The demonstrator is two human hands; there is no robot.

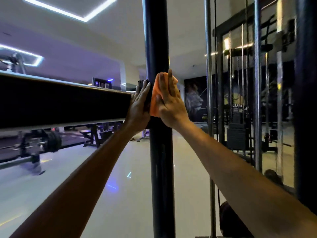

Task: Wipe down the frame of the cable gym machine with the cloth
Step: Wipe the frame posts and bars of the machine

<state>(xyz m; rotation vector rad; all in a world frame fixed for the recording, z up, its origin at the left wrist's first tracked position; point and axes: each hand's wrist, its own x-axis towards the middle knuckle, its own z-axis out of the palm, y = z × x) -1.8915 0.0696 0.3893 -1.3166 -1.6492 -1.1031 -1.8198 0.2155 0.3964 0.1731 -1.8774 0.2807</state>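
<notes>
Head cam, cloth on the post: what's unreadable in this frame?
- Upright post: top and base cut off by the frame edges.
- Orange cloth: mostly hidden under the right hand; its contact area is unclear.
- Post-to-beam joint: covered by the left hand.
- Gear at left: motion-blurred.

A dim gym with a pale, glossy floor (72,191). White LED strip lights (68,11) zigzag across the ceiling above it — purple tints the left wall. On the floor's left side stand a loaded barbell (51,141) and a bench (92,136). Beyond the floor's far edge hangs a lion mural (195,98); right of it — a mirrored wall (274,100).
</notes>
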